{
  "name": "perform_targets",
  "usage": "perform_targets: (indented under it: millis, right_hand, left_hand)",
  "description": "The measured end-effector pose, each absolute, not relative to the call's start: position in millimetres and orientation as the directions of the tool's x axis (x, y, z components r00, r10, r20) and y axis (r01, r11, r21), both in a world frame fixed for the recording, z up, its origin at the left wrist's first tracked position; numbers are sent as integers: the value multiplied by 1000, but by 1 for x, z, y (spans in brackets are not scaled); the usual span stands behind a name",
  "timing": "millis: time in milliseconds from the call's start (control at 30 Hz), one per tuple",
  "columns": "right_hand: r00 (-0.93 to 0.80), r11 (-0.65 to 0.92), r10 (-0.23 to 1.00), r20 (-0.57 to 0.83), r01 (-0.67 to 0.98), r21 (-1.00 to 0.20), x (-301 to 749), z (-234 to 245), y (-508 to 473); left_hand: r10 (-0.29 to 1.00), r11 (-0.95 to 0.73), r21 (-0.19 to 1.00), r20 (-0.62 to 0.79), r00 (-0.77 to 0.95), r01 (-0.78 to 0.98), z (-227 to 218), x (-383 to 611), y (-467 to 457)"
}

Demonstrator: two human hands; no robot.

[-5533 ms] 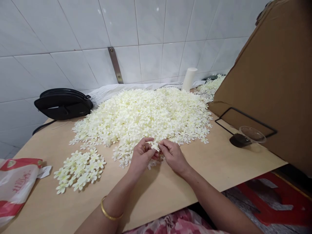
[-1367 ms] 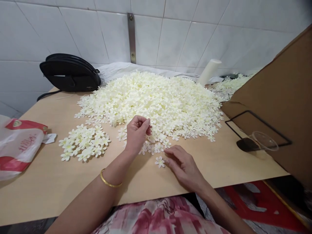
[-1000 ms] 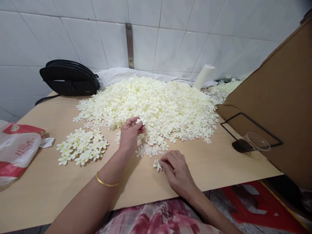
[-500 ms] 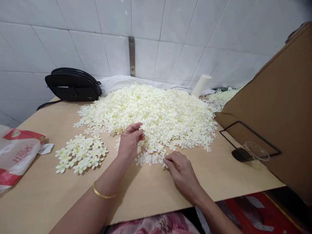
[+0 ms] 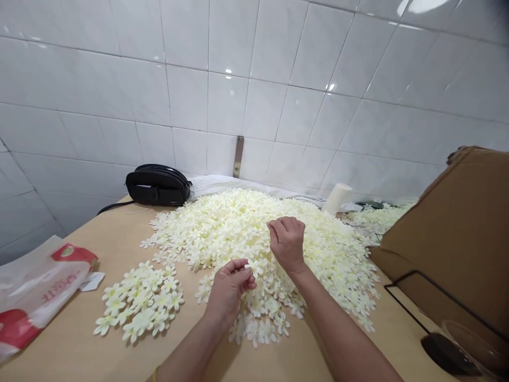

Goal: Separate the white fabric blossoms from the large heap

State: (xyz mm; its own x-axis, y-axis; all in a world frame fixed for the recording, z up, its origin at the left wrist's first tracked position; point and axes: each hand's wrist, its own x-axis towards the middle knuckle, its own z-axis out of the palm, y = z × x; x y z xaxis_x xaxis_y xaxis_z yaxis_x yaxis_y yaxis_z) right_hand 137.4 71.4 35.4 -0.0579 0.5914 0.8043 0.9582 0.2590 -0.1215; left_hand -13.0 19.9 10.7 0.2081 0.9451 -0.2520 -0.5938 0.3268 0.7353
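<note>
A large heap of cream-white artificial flowers (image 5: pixel 222 228) covers the middle of the table. At its near edge, my left hand (image 5: pixel 230 289) pinches an artificial flower (image 5: pixel 253 269) between thumb and fingers. My right hand (image 5: pixel 288 244) is raised over the heap, just right of and beyond the left one. Its fingers are closed; anything in them is too small or hidden to make out. Several loose flowers (image 5: pixel 260 330) lie flat on the tabletop below my hands. A smaller group of flowers (image 5: pixel 143 302), yellowish at their centres, sits apart on the left.
A black bag (image 5: pixel 158 185) stands at the back left by the tiled wall. A red and white plastic bag (image 5: pixel 51 297) lies at the left edge. Behind the heap stands a white roll (image 5: pixel 337 198). On the right are a cardboard box (image 5: pixel 457 228) and a black wire frame (image 5: pixel 409 313).
My right hand has risen from the near flowers to above the heap. My left hand keeps its pinch near the heap's front. The view has tilted up, so the scene sits lower.
</note>
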Motion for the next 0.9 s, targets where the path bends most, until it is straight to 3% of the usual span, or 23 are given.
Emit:
perform_targets:
  millis: [100, 167, 333, 433, 600, 733, 900]
  right_hand:
    - [-134, 303, 619, 774, 950, -79, 133, 34, 79]
    - [-127, 347, 633, 764, 929, -132, 132, 33, 74]
    - [94, 416, 674, 733, 771, -482, 136, 26, 27]
    - [114, 404, 820, 561, 580, -707, 133, 19, -2]
    - [43, 203, 976, 214, 182, -962, 123, 7, -20]
    - [26, 120, 993, 119, -33, -992, 121, 1, -18]
    - [22, 154, 988, 155, 54, -987, 125, -1, -18]
  left_hand:
    - [944, 329, 748, -235, 233, -577, 11, -13, 20]
    - [944, 323, 762, -218, 248, -562, 12, -13, 19]
    - [938, 308, 801, -168, 302, -513, 11, -13, 16]
    - [930, 294, 832, -136, 341, -470, 6, -10, 13]
    - [902, 231, 906, -63, 427, -354, 1, -6, 7]
    - [897, 196, 937, -52, 439, -290, 0, -5, 5]
    - [888, 251, 929, -110, 447, -271, -2, -2, 5]
